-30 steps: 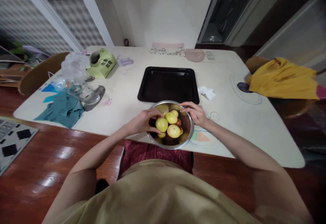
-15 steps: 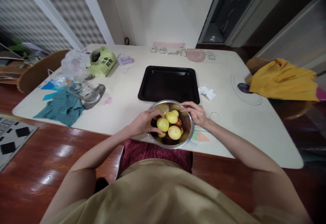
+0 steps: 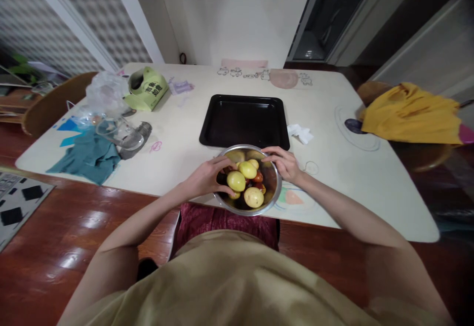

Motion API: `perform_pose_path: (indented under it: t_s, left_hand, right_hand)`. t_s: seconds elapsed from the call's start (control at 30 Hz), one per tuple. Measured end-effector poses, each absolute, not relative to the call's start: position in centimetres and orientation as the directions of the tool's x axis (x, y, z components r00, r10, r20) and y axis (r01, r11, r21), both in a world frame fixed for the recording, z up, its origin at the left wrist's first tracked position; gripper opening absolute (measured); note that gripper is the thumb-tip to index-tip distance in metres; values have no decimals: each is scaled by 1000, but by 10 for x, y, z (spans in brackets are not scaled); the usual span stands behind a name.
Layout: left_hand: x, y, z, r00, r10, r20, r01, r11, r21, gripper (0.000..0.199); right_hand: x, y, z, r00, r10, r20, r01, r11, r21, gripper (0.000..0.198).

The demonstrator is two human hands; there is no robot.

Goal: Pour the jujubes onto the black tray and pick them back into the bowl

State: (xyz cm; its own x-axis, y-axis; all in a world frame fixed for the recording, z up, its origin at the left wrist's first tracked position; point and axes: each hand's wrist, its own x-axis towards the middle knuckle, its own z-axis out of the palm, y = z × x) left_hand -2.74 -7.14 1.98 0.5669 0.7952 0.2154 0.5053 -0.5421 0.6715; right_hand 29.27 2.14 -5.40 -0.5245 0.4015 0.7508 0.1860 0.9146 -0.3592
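A steel bowl (image 3: 278, 190) sits at the table's near edge, its front rim reaching past it. Inside are several smooth, egg-shaped yellow fruits and some dark red ones, perhaps passion fruit. My left hand (image 3: 209, 175) reaches in over the left rim, thumb and fingers curled around a yellow fruit (image 3: 236, 181). Another yellow fruit (image 3: 248, 170) lies just behind it, and a speckled yellow fruit (image 3: 254, 197) is nearer to me. On the right, my right hand (image 3: 285, 164) grips the bowl's rim with bent fingers. Part of the contents is hidden beneath my left fingers.
Behind the bowl lies a black baking tray (image 3: 244, 121), with a crumpled tissue (image 3: 300, 133) at its right. Leftward are a teal cloth (image 3: 89, 158), a clear jug (image 3: 120, 133) on its side, a plastic bag (image 3: 107, 91) and a green carton (image 3: 148, 88). Yellow cloth (image 3: 411, 113) drapes a chair.
The speckled yellow fruit has shifted slightly toward me in the bowl, showing more of the red fruits behind it. My left hand stays around its fruit; my right remains at the rim.
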Motion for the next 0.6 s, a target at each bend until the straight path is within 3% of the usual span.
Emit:
perform_pose_path:
  t_s: [0.17, 0.33, 0.47, 0.6]
  left_hand:
    - [-21, -76, 32, 654, 677, 338, 451, -707, 545, 68]
    - [4, -80, 35, 863, 443, 243, 322, -853, 411, 56]
    - [16, -76, 31, 887, 398, 234, 282, -869, 407, 39]
    - [20, -74, 33, 865, 429, 262, 300, -859, 415, 32]
  right_hand:
    - [292, 21, -54, -517, 387, 764, 174, 921, -350, 46]
    - [293, 21, -52, -531, 407, 743, 185, 911, -368, 50]
    - [293, 21, -53, -530, 411, 742, 178, 909, -377, 51]
    - [293, 21, -54, -529, 407, 745, 166, 910, -379, 50]
